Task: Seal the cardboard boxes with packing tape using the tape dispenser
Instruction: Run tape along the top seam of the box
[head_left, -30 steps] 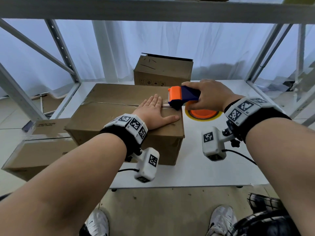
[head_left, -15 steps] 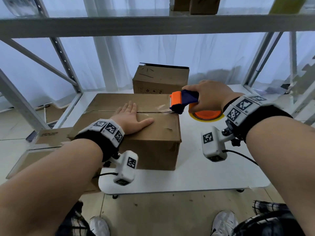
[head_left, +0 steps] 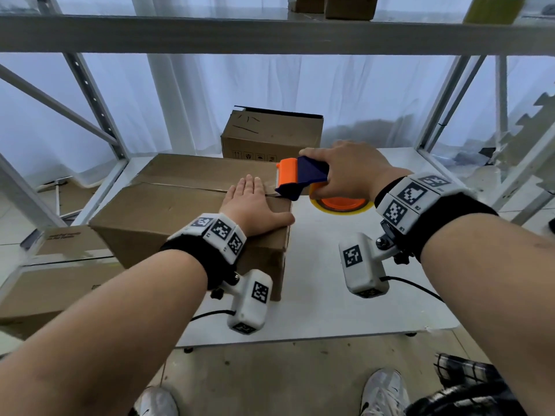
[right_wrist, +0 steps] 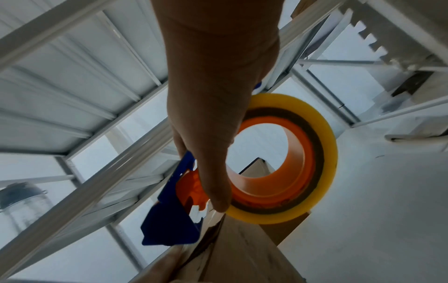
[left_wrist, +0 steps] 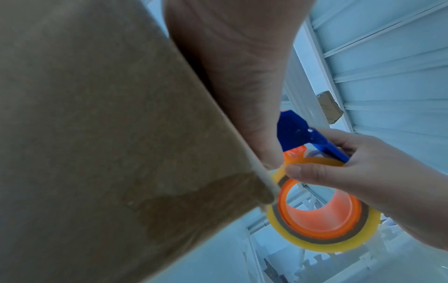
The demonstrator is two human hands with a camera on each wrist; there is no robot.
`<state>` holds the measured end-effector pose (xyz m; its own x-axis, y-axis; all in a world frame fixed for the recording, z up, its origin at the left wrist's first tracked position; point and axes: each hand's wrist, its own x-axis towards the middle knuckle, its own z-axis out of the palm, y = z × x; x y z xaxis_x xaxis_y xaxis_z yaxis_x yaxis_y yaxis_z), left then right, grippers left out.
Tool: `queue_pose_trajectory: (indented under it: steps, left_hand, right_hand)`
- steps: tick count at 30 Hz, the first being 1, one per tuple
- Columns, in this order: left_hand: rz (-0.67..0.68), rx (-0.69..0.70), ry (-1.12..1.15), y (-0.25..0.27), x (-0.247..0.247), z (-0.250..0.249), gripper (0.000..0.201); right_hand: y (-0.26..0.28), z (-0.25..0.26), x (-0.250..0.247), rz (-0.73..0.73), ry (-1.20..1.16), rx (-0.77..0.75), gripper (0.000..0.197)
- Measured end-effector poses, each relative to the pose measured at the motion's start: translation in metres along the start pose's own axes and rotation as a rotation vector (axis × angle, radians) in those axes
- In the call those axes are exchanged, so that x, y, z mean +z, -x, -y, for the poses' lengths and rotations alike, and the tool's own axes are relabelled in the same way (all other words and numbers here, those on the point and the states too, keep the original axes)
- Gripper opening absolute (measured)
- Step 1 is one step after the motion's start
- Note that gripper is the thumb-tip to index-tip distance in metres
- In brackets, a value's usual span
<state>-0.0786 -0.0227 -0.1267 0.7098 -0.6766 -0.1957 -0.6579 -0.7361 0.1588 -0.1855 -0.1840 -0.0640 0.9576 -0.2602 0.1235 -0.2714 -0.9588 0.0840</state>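
Observation:
A large brown cardboard box [head_left: 168,211] lies on the white table [head_left: 345,295], its top flaps meeting in a centre seam. My left hand [head_left: 252,205] presses flat on the box top near its right end, fingers straight and across the seam. My right hand [head_left: 348,172] grips the blue and orange tape dispenser [head_left: 300,177], whose front end sits at the right end of the seam. The yellow tape roll [left_wrist: 322,216] hangs just off the box's right edge, and my right hand [left_wrist: 351,172] wraps around it. The dispenser [right_wrist: 174,216] touches the box corner [right_wrist: 242,258].
A smaller cardboard box [head_left: 271,135] stands behind the large one. Another box [head_left: 57,280] sits lower at the left, off the table. Metal shelf posts [head_left: 96,100] and a shelf beam [head_left: 270,34] frame the table. White curtains hang behind.
My left hand slid left along the box top, then came back to its right end. The dispenser stayed at the right end of the seam. The head view rose.

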Motion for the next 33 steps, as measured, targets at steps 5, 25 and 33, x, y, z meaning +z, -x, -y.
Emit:
queue_pose_trajectory:
  steps: [5,25,33]
  left_hand:
    - [-0.005,0.031,-0.01,0.002,0.0,0.023,0.106]
    - [0.028,0.143,-0.015,0.013,-0.003,0.005,0.073]
    - [0.056,0.152,-0.049,0.012,-0.005,0.005,0.067]
  right_hand:
    - [0.006,0.007,0.012,-0.002,-0.101,0.001,0.075]
    - [0.052,-0.014,0.044,-0.01,-0.338,0.245,0.069]
    - [0.081,-0.023,0.068,0.021,-0.338,0.332,0.065]
